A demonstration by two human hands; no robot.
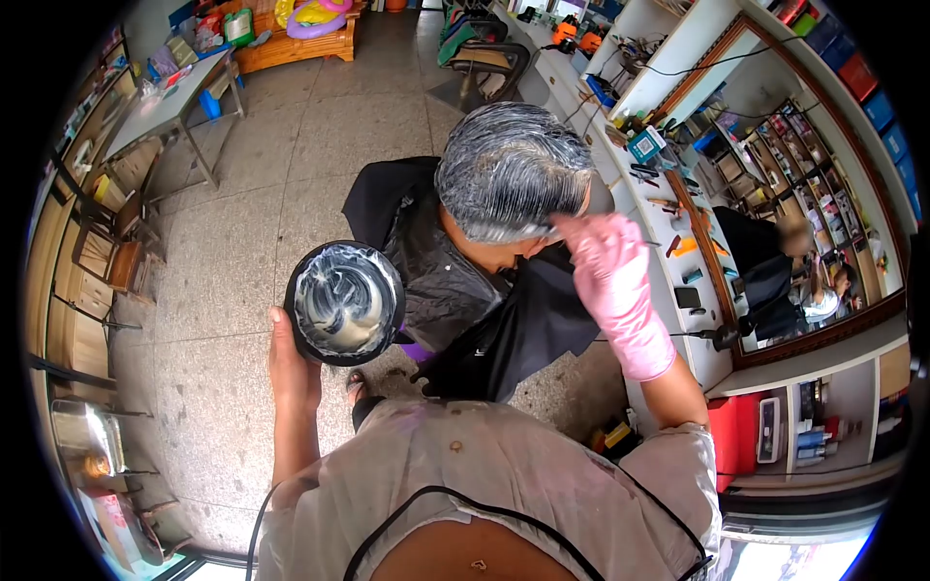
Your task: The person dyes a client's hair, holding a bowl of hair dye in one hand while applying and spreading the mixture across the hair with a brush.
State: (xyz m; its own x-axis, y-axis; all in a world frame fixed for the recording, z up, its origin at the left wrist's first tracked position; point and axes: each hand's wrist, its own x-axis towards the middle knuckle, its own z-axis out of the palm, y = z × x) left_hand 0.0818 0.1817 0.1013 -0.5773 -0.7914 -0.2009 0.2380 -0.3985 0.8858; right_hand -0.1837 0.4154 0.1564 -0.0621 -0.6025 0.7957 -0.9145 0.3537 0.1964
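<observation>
Floor point(223, 261): speckled, with joint lines, extending behind and to the left of the seated person. Bench point(705, 360): white, running along the right side under a large wood-framed mirror point(775, 107). Upon it, a green-and-white card with a square code point(646, 145), orange items point(683, 247) and a dark flat object point(687, 297).

Seated person: draped in a black cape point(542, 320), head bent forward, face turned away towards the bench side. Hair point(513, 165): dark, streaked with white cream over the crown, sides and back, combed into ridges.

Black bowl point(294, 315): round, held beside the cape, its open top facing the camera. White cream point(339, 295) lies inside in swirls, smeared up the wall.

Right hand point(605, 252): in a pink glove, raised at the hair's lower edge near the forehead, fingers bent and drawn together on a thin dark handle point(652, 243), one end of which projects past the glove. The working end is blurred; it is probably a brush.

Left hand point(291, 353): bare, partly closed around the bowl's near left side, thumb upright against the outside, remaining fingers hidden beneath.
</observation>
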